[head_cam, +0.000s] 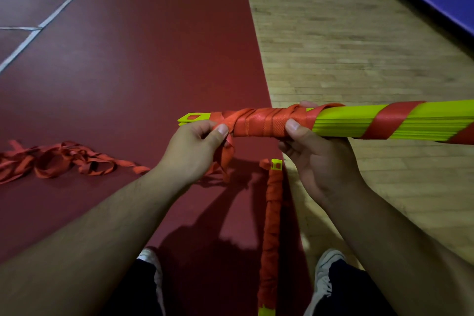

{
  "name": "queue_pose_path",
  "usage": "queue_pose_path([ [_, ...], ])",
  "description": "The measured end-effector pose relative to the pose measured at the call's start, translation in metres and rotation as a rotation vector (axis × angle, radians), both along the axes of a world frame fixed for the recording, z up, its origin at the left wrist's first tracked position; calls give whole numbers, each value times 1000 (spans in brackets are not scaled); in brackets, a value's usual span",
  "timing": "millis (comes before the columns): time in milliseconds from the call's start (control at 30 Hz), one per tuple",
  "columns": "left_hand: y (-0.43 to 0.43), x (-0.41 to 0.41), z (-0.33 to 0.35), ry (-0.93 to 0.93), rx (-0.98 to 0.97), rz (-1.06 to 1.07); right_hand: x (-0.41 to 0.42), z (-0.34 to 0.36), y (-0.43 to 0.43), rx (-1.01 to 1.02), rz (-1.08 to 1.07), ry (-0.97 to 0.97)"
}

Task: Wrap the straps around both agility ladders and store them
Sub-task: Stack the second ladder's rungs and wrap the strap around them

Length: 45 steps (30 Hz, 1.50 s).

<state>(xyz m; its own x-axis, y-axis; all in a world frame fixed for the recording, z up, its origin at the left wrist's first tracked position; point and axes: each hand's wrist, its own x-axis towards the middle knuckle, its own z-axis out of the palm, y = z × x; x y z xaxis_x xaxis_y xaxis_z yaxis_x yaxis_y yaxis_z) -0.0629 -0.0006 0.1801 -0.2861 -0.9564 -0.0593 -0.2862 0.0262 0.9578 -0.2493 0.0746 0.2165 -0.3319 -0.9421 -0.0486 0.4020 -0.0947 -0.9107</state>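
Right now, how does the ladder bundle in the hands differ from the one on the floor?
The held yellow-green ladder bundle is level in the air, red strap covering only part; the other ladder bundle lies on the red floor, wrapped red almost fully. Both have yellow-green rungs and red straps.

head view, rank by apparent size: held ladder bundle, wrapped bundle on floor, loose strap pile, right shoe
1. held ladder bundle: largest, though nearest the camera and cut by the frame edge.
2-3. loose strap pile and wrapped bundle on floor: similar extent, not ranked.
4. right shoe: smallest, only partly visible.
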Motion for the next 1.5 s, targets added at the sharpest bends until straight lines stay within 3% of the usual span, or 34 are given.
queue_pose_path([
  [800,4,-3,5,89,128,13,-5,-5,-1,48,-16,-41],
  [1133,7,-9,14,398,628,47,-2,-4,-1,-2,-17,-14],
  [1300,4,-5,16,408,537,7,-4,1,-2,13,-28,-44],
  [1500,6,-3,8,262,374,-46,-4,-3,-1,45,-48,-33],
])
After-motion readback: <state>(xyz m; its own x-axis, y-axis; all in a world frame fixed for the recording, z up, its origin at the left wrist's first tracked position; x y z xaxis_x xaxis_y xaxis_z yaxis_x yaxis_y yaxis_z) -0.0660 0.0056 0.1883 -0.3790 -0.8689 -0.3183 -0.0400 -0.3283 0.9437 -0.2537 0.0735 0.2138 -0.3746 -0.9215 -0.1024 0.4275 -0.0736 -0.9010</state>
